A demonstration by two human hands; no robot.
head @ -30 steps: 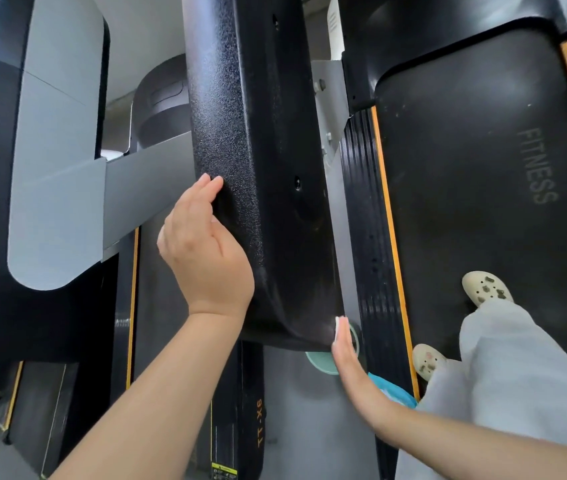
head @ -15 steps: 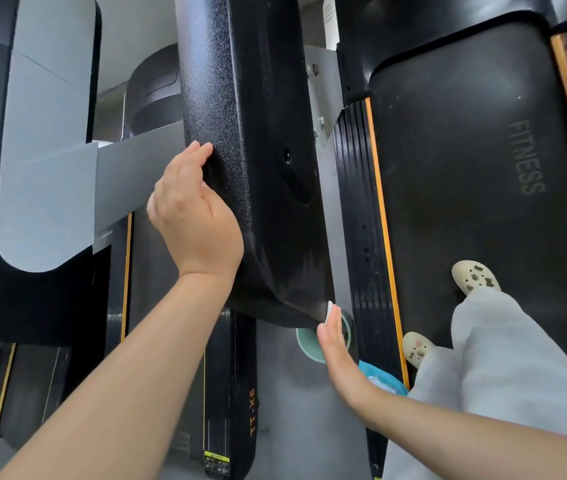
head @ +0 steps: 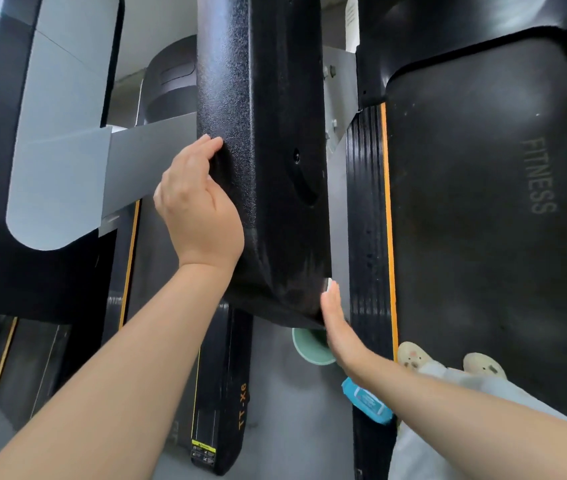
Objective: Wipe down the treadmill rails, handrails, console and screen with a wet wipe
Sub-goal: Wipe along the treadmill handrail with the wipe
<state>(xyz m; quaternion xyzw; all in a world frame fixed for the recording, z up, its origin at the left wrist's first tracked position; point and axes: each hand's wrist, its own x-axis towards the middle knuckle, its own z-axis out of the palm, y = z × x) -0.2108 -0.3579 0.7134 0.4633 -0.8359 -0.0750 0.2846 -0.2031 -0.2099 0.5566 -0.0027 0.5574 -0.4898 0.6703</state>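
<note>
Along the black textured handrail [head: 261, 161], the wiping step looks to be in hand. Its lower end shows a faint streaked sheen that may be wet. The right hand [head: 335, 327] lies flat against the rail's lower right edge, fingers straight, pressing a sliver of white wet wipe [head: 328, 284] just visible at its fingertips; this grip is wide, pressing rather than clenching. The left hand [head: 199, 209] cups the rail's left side, fingers curled round the edge to steady it. Next, the wipe probably needs sliding further along the rail with even pressure. A blue wipe pack [head: 368, 400] sits on the side rail [head: 367, 209] below.
</note>
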